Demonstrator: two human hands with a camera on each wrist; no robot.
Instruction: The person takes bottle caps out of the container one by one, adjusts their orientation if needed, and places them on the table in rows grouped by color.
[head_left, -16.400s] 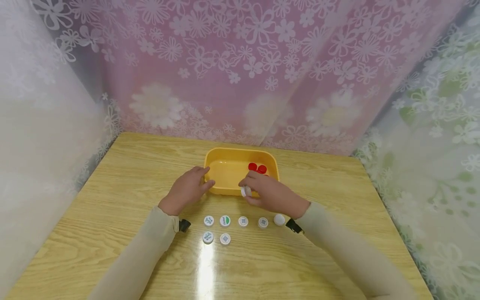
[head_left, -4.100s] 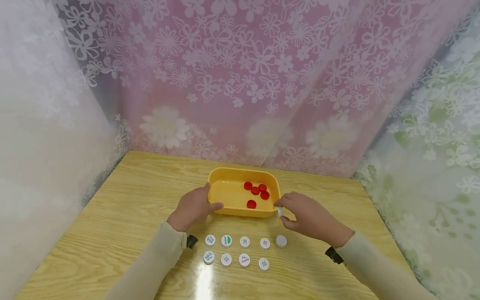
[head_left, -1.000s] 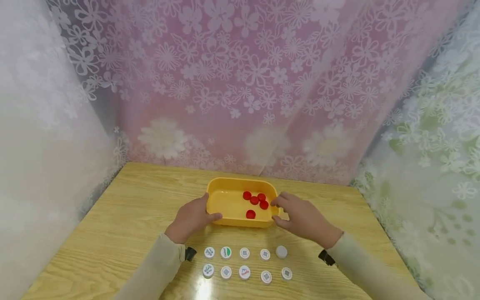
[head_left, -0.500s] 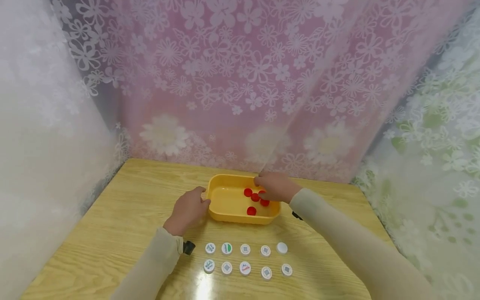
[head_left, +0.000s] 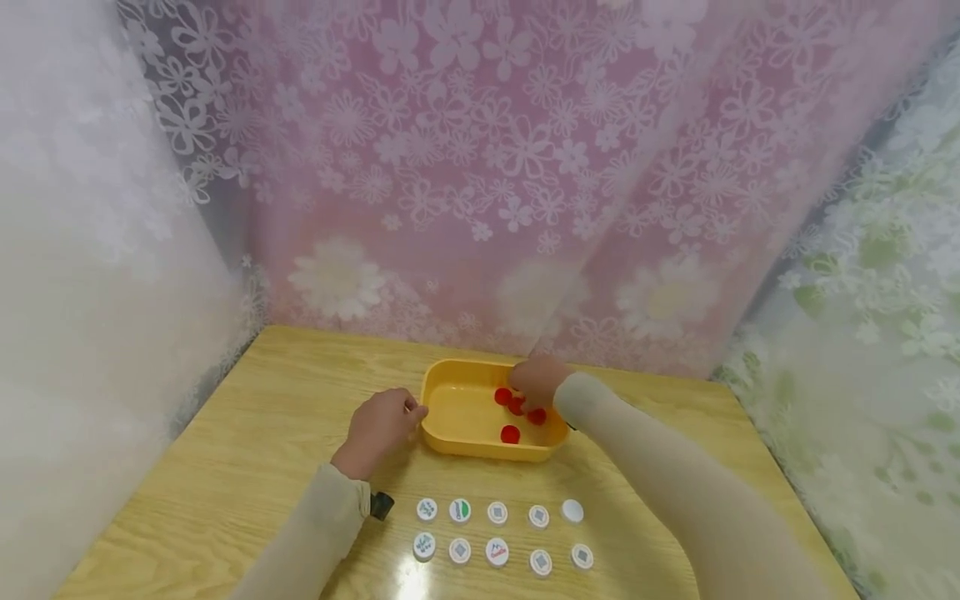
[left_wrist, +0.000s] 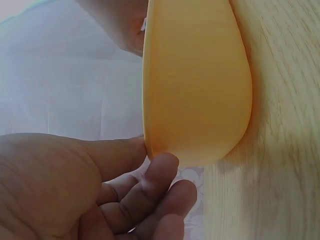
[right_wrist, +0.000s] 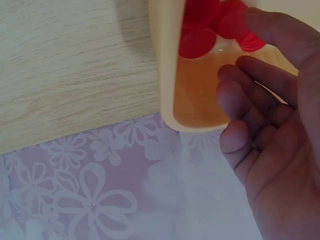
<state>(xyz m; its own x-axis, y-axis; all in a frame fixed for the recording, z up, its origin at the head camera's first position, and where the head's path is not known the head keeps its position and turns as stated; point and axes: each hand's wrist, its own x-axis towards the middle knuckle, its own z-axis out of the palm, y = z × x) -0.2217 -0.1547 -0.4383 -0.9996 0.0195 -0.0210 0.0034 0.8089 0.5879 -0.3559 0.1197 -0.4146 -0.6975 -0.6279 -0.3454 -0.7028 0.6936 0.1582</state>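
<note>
A yellow plastic basin (head_left: 459, 410) stands on the table with several red bottle caps (head_left: 510, 434) inside, towards its right. My left hand (head_left: 378, 429) pinches the left end of the basin's rim between thumb and forefinger, the other fingers loosely curled. Over the far right corner of the basin is my right hand (head_left: 538, 379), partly covering the red caps. In the right wrist view its thumb lies above a red cap (right_wrist: 250, 42), the fingers loosely bent and apart from the thumb; nothing held shows there.
In front of the basin, white bottle caps (head_left: 497, 552) lie in two rows, most with printed tops. The wooden table (head_left: 300, 400) ends at a floral curtain (head_left: 420, 208) behind, with more curtains at both sides.
White caps were added to the near row, the last at its right end. My right hand moved from beside the basin to its far right corner. My left hand drew back to the rim.
</note>
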